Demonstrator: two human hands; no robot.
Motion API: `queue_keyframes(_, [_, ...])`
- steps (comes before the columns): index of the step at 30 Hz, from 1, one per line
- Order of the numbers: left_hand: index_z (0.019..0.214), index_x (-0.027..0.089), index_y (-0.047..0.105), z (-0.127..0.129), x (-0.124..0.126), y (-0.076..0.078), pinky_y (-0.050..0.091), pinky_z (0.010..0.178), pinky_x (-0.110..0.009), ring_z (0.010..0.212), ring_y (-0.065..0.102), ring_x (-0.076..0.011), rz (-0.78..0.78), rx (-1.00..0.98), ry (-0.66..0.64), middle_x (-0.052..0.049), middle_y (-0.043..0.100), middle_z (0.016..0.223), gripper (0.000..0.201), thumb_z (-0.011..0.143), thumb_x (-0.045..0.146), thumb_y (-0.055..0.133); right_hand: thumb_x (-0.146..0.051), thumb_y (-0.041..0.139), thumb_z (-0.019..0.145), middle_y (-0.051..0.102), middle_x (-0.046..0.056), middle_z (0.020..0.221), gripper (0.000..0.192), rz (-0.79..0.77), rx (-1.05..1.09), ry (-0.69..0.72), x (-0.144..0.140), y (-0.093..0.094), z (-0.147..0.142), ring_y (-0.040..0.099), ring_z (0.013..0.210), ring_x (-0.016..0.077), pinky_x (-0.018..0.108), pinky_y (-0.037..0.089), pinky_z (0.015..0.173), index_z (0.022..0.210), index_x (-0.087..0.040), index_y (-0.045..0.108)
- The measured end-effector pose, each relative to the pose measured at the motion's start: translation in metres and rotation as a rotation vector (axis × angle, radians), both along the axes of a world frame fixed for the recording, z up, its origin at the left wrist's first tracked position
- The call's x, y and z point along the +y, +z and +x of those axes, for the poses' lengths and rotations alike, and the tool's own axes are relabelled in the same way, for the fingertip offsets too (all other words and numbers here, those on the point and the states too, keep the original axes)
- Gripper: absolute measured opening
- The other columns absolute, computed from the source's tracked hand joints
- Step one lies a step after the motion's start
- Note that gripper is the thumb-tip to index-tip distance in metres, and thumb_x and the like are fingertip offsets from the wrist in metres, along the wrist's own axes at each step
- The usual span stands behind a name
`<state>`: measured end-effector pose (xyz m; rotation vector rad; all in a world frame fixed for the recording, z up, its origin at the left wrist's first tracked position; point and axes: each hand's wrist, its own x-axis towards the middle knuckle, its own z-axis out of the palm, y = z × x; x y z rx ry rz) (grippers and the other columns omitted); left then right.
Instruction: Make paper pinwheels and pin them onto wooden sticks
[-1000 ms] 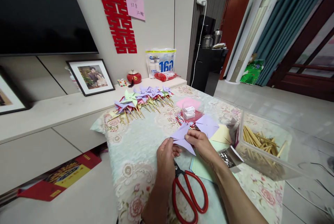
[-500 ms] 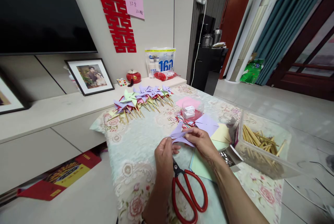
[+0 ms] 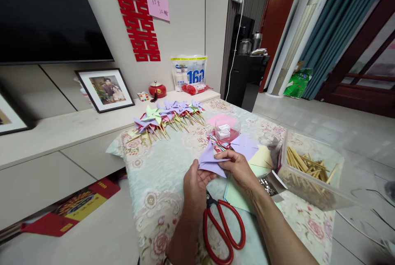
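Observation:
A sheet of purple paper, cut and partly folded like a pinwheel, is held above the table between both hands. My left hand supports its near left edge, thumb raised at the side and fingers curled underneath. From the right, my right hand pinches a folded part between thumb and fingers. Red-handled scissors lie just below the hands, tips partly hidden by my left hand. Another purple sheet with slits lies beyond my right hand, beside yellow paper and green paper.
Finished pinwheels on sticks lie at the table's far left. On the right stand a clear bin of wooden sticks and a small box of metal pieces. A round clear container sits beyond the hands.
My left thumb has lifted from its pinch and the left fingers have spread under the purple paper. The paper has turned and shows more of its surface. My right hand keeps its pinch.

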<state>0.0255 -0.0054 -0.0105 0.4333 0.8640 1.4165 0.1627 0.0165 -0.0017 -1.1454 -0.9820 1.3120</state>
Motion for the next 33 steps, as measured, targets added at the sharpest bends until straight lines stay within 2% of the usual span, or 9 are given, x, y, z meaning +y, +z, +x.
queue_keyframes(3, [0.099, 0.010, 0.064, 0.001, -0.001, 0.002, 0.055, 0.061, -0.031, 0.069, 0.070, -0.0212, 0.023, -0.022, -0.062, -0.011, 0.073, 0.084, 0.047, 0.073, 0.049, 0.071, -0.025, 0.084, 0.055, 0.072, 0.001, 0.068, 0.022, 0.017, 0.039, 0.006, 0.001, -0.003, 0.000, 0.060, 0.064, 0.0161, 0.031, 0.046, 0.068, 0.074, -0.019, 0.076])
queue_keyframes(10, [0.101, 0.016, 0.065, 0.004, -0.003, -0.004, 0.056, 0.068, -0.030, 0.077, 0.069, -0.0202, 0.061, 0.008, -0.119, -0.007, 0.072, 0.091, 0.041, 0.065, 0.026, 0.080, -0.029, 0.089, 0.054, 0.074, 0.002, 0.071, 0.030, 0.016, 0.147, 0.023, 0.000, -0.004, -0.003, 0.063, 0.064, 0.0165, 0.030, 0.048, 0.068, 0.079, -0.018, 0.076])
queue_keyframes(13, [0.098, 0.018, 0.066, 0.003, -0.002, -0.007, 0.057, 0.071, -0.030, 0.081, 0.070, -0.0210, 0.036, -0.041, -0.117, -0.006, 0.073, 0.092, 0.040, 0.061, 0.021, 0.081, -0.030, 0.090, 0.052, 0.073, 0.001, 0.069, 0.030, -0.011, 0.153, 0.027, -0.001, -0.004, -0.005, 0.062, 0.061, 0.0164, 0.030, 0.048, 0.065, 0.076, -0.018, 0.075])
queue_keyframes(17, [0.094, 0.019, 0.067, 0.001, 0.001, -0.009, 0.056, 0.078, -0.028, 0.083, 0.070, -0.0177, -0.008, -0.173, -0.122, -0.005, 0.074, 0.093, 0.038, 0.059, 0.013, 0.080, -0.031, 0.090, 0.053, 0.072, 0.000, 0.068, 0.032, -0.034, 0.140, 0.011, -0.003, -0.002, -0.008, 0.061, 0.060, 0.0160, 0.029, 0.046, 0.063, 0.077, -0.018, 0.073])
queue_keyframes(21, [0.096, 0.019, 0.068, 0.001, 0.003, -0.011, 0.056, 0.071, -0.024, 0.079, 0.069, -0.0146, -0.016, -0.267, -0.110, -0.005, 0.075, 0.094, 0.037, 0.062, 0.010, 0.080, -0.029, 0.090, 0.053, 0.072, 0.000, 0.069, 0.030, -0.058, 0.208, -0.006, -0.005, 0.000, -0.011, 0.062, 0.063, 0.0159, 0.029, 0.047, 0.066, 0.073, -0.017, 0.070])
queue_keyframes(25, [0.102, 0.019, 0.066, 0.000, 0.004, -0.010, 0.056, 0.069, -0.023, 0.077, 0.069, -0.0138, -0.024, -0.278, -0.082, -0.004, 0.075, 0.093, 0.041, 0.064, 0.011, 0.082, -0.030, 0.090, 0.052, 0.072, 0.001, 0.069, 0.030, -0.079, 0.249, 0.013, -0.005, 0.001, -0.014, 0.062, 0.063, 0.0164, 0.030, 0.048, 0.066, 0.069, -0.016, 0.070])
queue_keyframes(30, [0.101, 0.017, 0.067, 0.000, 0.005, -0.008, 0.055, 0.070, -0.022, 0.077, 0.069, -0.0137, -0.006, -0.225, -0.020, -0.004, 0.075, 0.093, 0.044, 0.061, 0.012, 0.084, -0.029, 0.089, 0.054, 0.072, 0.001, 0.070, 0.030, -0.088, 0.188, 0.060, -0.003, -0.002, -0.010, 0.060, 0.063, 0.0145, 0.029, 0.046, 0.066, 0.076, -0.015, 0.074])
queue_keyframes(33, [0.100, 0.015, 0.068, 0.000, 0.006, -0.012, 0.055, 0.074, -0.024, 0.078, 0.069, -0.0147, 0.025, -0.104, 0.053, -0.004, 0.076, 0.092, 0.043, 0.059, 0.015, 0.084, -0.029, 0.088, 0.056, 0.071, 0.001, 0.073, 0.033, -0.045, 0.087, 0.051, -0.003, -0.003, -0.003, 0.061, 0.066, 0.0144, 0.028, 0.046, 0.067, 0.084, -0.017, 0.075])
